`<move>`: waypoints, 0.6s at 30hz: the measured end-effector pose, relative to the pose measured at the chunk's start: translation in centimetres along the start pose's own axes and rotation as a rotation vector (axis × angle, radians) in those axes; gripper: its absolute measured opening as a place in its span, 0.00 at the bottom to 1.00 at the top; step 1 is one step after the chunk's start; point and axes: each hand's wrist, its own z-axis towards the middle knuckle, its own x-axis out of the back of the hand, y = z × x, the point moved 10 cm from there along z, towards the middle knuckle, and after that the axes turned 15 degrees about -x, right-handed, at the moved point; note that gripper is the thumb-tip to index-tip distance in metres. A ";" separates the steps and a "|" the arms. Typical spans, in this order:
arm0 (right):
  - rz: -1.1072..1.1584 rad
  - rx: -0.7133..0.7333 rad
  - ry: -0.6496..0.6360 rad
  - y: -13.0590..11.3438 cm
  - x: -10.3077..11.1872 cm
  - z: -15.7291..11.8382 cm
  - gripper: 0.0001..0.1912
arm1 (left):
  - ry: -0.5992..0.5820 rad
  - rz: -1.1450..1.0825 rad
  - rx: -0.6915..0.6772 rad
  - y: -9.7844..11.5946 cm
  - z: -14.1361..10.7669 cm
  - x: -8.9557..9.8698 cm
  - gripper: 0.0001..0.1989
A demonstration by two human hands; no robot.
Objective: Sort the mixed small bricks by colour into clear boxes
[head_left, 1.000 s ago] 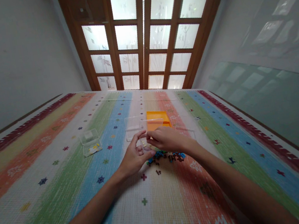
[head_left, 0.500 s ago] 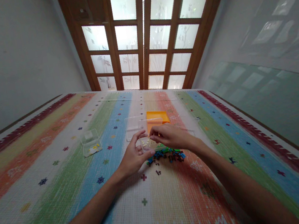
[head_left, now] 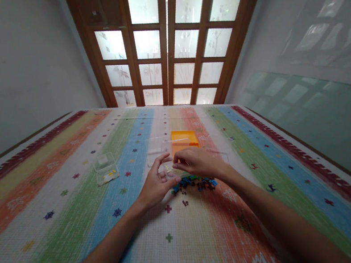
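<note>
My left hand (head_left: 154,186) curls round the near left side of a clear plastic box (head_left: 170,175), its thumb along the front and its fingers behind. Small pale pieces (head_left: 168,168) lie inside the box. Over it, my right hand (head_left: 196,162) points down with thumb and fingertips pinched together; whatever is between them is too small to make out. Just in front of the box is a heap of small blue, green and dark brown toy bricks (head_left: 208,184), partly hidden by the hands. A couple of loose brown pieces (head_left: 185,202) lie nearer to me.
An orange tray (head_left: 187,135) stands behind the hands, with clear plastic lids or boxes (head_left: 152,146) beside it. To the left, an open clear box (head_left: 105,182) holds yellow and white pieces. A striped cloth (head_left: 140,242) covers the table; wooden glazed doors (head_left: 135,66) stand beyond.
My right hand has shifted slightly left over the clear box, covering more of the pale pieces. My left hand keeps its hold, and the view has moved a little.
</note>
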 end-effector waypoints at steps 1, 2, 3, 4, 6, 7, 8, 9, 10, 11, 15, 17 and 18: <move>-0.021 -0.003 0.003 -0.1 -0.1 0.1 0.07 | 0.000 -0.006 0.004 0.0 0.0 0.0 0.37; -0.041 -0.005 0.006 -0.1 -0.2 0.1 0.07 | 0.001 -0.010 0.008 0.0 0.0 -0.1 0.38; -0.059 -0.008 0.008 -0.1 -0.3 0.2 0.08 | 0.001 -0.016 0.010 0.1 0.0 -0.1 0.38; -0.076 -0.012 0.009 -0.1 -0.4 0.3 0.08 | 0.002 -0.022 0.010 0.1 0.0 -0.2 0.38; -0.105 -0.022 0.006 0.0 -0.6 0.4 0.09 | 0.003 -0.027 0.010 0.1 0.0 -0.2 0.38; -0.117 -0.026 0.004 0.0 -0.7 0.4 0.09 | 0.002 -0.024 0.008 0.1 0.0 -0.1 0.38; -0.127 -0.027 0.003 0.1 -0.8 0.4 0.09 | 0.000 -0.016 0.004 0.0 0.0 -0.1 0.38; -0.133 -0.029 0.006 0.1 -0.9 0.5 0.10 | -0.003 -0.007 0.001 0.0 0.0 -0.1 0.38; -0.137 -0.031 0.010 0.1 -0.8 0.5 0.11 | -0.005 0.001 -0.003 0.0 0.0 0.0 0.38; -0.137 -0.032 0.017 0.1 -0.8 0.5 0.11 | -0.006 0.005 -0.007 -0.1 0.0 0.0 0.38; -0.082 -0.003 0.045 -0.1 0.0 0.2 0.17 | -0.002 -0.003 -0.020 0.0 0.1 0.0 0.37; -0.032 0.035 0.043 -0.4 0.3 -0.1 0.20 | 0.001 -0.015 -0.025 0.1 0.1 0.0 0.37; -0.006 0.054 0.031 -0.5 0.3 -0.2 0.22 | 0.003 -0.025 -0.025 0.1 0.1 -0.1 0.36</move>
